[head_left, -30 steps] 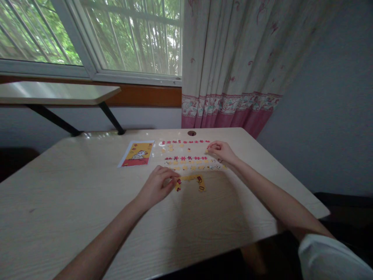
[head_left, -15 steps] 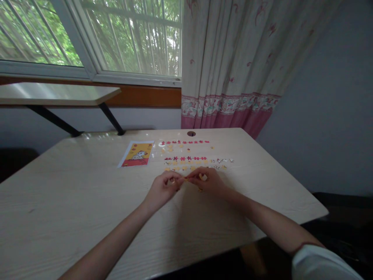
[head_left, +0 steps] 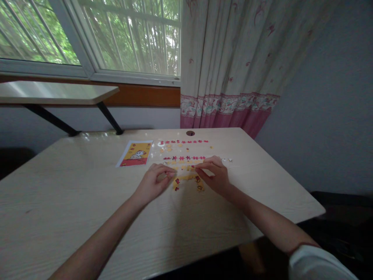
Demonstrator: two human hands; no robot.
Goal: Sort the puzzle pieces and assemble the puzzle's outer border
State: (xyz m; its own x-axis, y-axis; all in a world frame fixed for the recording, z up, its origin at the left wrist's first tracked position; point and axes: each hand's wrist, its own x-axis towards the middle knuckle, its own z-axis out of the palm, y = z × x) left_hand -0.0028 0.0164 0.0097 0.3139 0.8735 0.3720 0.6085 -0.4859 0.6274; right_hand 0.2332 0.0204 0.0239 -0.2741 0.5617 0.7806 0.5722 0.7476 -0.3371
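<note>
A small joined run of yellow puzzle pieces [head_left: 187,181] lies on the pale wooden table [head_left: 87,217] between my hands. My left hand [head_left: 154,182] rests at its left end with fingers curled and tips pinched near a piece. My right hand [head_left: 214,176] sits at its right end, fingers bent, fingertips pressing on the top edge of the joined pieces. Rows of loose red and yellow pieces [head_left: 184,158] lie just beyond. A reference picture card [head_left: 135,153] with a white animal on yellow lies to the left.
A cable hole [head_left: 190,133] sits near the table's far edge. Behind are a window, a flowered curtain [head_left: 233,66] with a pink hem, and a second desk top [head_left: 52,93] on black legs at the left. The table's right edge drops off near my right forearm.
My right hand came back from the far row of pieces to the joined pieces, met my left hand, and now both hands have parted to the two ends of the assembled strip.
</note>
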